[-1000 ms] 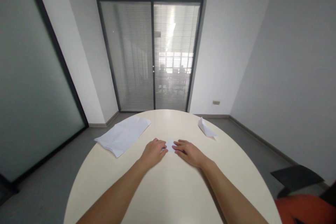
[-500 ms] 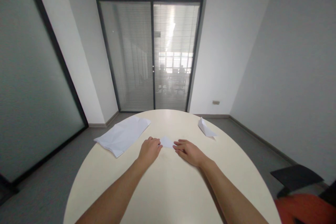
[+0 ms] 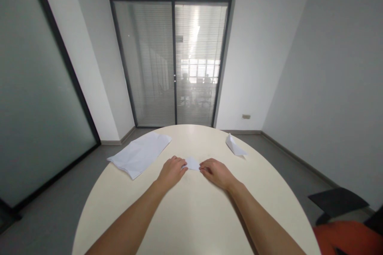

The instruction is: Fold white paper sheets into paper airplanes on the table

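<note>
A small folded piece of white paper [image 3: 193,163] lies on the round cream table [image 3: 194,211], a little past its middle. My left hand [image 3: 172,171] is curled at the paper's left edge, its fingertips pinching it. My right hand [image 3: 216,172] is curled at the right edge and pinches that side. Both forearms stretch across the table toward the paper. Most of the paper is hidden under my fingers.
A stack of white sheets [image 3: 140,153] lies at the table's far left. A folded white paper shape [image 3: 235,146] rests near the far right edge. A black and orange chair [image 3: 344,219] stands at lower right. Glass doors with blinds [image 3: 173,63] are behind.
The paper sat flat between my hands, lifted slightly with my left hand drawn back, and now both hands have closed in on its two edges.
</note>
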The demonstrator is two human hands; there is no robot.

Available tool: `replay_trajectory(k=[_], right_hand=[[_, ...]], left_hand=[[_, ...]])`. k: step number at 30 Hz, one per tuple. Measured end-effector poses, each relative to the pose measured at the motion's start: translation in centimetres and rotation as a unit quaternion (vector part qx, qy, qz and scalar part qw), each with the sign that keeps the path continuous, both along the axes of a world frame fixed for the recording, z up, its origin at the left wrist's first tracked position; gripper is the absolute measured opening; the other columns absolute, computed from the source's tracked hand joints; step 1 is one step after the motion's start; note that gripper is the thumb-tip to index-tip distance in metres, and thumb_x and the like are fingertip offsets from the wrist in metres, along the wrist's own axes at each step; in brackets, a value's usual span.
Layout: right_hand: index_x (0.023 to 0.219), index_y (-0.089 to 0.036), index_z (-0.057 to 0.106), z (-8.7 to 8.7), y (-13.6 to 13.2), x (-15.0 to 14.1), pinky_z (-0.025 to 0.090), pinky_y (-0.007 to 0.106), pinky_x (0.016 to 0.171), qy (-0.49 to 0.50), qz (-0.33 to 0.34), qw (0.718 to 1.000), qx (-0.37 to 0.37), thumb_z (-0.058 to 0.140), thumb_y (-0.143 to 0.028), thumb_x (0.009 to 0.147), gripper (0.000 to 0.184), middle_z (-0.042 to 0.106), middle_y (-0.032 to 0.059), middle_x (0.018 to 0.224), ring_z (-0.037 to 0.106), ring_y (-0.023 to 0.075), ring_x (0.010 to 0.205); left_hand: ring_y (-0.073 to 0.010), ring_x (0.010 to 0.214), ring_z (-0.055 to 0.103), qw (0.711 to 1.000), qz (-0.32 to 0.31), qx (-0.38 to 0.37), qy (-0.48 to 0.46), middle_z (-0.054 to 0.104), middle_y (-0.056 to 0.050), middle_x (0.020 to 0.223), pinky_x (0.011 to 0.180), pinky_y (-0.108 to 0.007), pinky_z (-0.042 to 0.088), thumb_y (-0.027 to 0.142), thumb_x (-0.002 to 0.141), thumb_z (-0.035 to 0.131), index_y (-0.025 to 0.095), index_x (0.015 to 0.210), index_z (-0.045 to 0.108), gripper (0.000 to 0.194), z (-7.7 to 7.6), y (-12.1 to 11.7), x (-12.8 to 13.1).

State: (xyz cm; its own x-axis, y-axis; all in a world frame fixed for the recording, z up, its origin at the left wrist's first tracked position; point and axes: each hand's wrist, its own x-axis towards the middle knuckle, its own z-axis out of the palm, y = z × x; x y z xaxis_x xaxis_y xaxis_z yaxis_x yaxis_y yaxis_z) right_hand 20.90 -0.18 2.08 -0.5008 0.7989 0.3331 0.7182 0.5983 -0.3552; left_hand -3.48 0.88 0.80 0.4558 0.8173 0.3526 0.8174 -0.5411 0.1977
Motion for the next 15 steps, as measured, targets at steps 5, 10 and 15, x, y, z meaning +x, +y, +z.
replay_trajectory(k=[5,10,15], right_hand=[[0.104,-0.026,0.074,0.06,-0.10,-0.06,0.049,0.032,0.088,-0.015,-0.018,1.000,0.002,0.052,-0.029,0.094,0.024,0.075,0.0042,0.103,0.066,0.0215,0.099],[0.104,-0.026,0.074,0.35,-0.30,-0.20,0.049,0.031,0.085,-0.020,-0.028,0.999,-0.002,0.048,-0.030,0.096,0.028,0.076,0.0049,0.101,0.067,0.0213,0.096],[0.107,-0.026,0.073,0.40,-0.33,-0.33,0.048,0.031,0.085,-0.013,-0.030,0.999,0.004,0.046,-0.033,0.097,0.029,0.075,0.0036,0.105,0.066,0.0213,0.098]], left_hand=[[-0.0226,0.102,0.058,1.000,0.005,-0.002,0.013,0.072,-0.005,0.108,0.092,-0.035,0.044,0.031,0.098,0.051,0.022,0.110,0.069,0.022,0.30,-0.19,0.17],[-0.0228,0.102,0.059,1.000,0.015,0.000,0.022,0.072,-0.006,0.107,0.091,-0.034,0.044,0.032,0.100,0.048,0.023,0.112,0.068,0.025,0.46,-0.37,0.38],[-0.0231,0.101,0.060,0.999,0.018,0.010,0.028,0.072,-0.006,0.104,0.090,-0.034,0.044,0.034,0.101,0.045,0.024,0.114,0.067,0.027,0.49,-0.50,0.57]])
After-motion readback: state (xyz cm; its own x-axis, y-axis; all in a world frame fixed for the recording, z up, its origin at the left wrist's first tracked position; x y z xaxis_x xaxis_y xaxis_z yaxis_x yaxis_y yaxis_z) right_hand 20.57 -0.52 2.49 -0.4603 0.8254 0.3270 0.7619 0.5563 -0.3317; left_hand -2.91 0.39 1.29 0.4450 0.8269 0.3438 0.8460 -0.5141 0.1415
